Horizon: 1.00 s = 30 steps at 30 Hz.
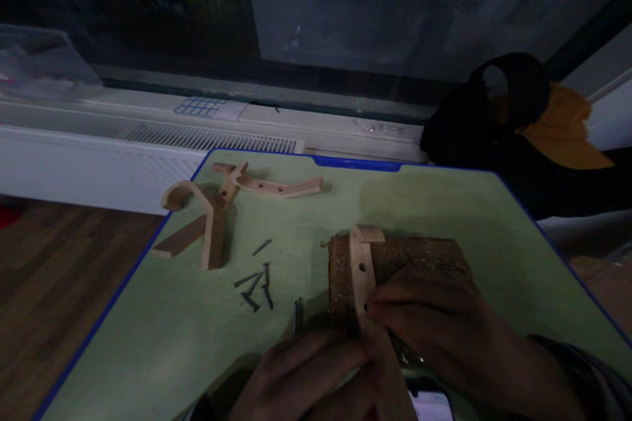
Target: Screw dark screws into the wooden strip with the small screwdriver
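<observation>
A pale curved wooden hook (364, 283) with two dark holes lies across a rough brown wooden block (424, 250). My left hand (316, 375) is closed around its lower part. At the lower hole, the fingertips of my right hand (434, 322) are pinched together; anything between them is too small or hidden to make out. A thin metal rod (297, 316) sticks up just beyond my left hand, its lower end hidden. Several dark screws (257, 286) lie loose on the table to the left, with a single screw (261, 247) above them.
More wooden hooks (213, 230) rest at the table's far left, including one with two holes (281, 187). A phone (429, 404) shows below my right hand. The green table (434, 197) has a blue edge. Behind it are a white radiator (148, 158) and black-and-orange caps (513, 105).
</observation>
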{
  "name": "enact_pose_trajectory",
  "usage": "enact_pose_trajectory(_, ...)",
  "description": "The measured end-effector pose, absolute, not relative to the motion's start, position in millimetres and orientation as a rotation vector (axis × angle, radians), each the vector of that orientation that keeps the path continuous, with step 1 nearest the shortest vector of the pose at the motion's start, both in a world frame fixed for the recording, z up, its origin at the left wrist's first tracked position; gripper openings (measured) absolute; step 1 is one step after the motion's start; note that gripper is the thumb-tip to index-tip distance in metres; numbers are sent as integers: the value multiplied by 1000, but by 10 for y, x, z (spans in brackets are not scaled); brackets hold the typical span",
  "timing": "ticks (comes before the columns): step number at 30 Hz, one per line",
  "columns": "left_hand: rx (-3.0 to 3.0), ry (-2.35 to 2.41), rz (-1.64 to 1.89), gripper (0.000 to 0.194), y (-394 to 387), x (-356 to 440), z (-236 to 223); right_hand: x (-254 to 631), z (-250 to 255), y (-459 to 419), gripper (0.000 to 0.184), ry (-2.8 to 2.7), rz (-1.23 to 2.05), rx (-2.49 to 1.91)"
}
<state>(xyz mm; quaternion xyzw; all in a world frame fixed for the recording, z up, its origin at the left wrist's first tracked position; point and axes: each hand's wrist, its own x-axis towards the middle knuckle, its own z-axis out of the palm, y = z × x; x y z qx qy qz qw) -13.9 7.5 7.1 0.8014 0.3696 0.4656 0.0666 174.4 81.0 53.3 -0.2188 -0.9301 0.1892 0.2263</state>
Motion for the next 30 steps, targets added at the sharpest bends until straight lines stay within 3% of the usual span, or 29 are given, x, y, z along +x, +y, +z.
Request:
enact_pose_trajectory(5, 2443, 1093, 1370, 19, 68, -163, 39, 1748, 541, 783, 25, -2576, 498, -618)
enact_pose_trajectory(25, 2485, 1061, 1288, 18, 56, -214, -9, 1773, 438, 766, 15, -2614, 551, -630)
enact_pose_trajectory(30, 2466, 1061, 1329, 27, 66, -187, 64, 1757, 463, 768, 15, -2579, 509, -641)
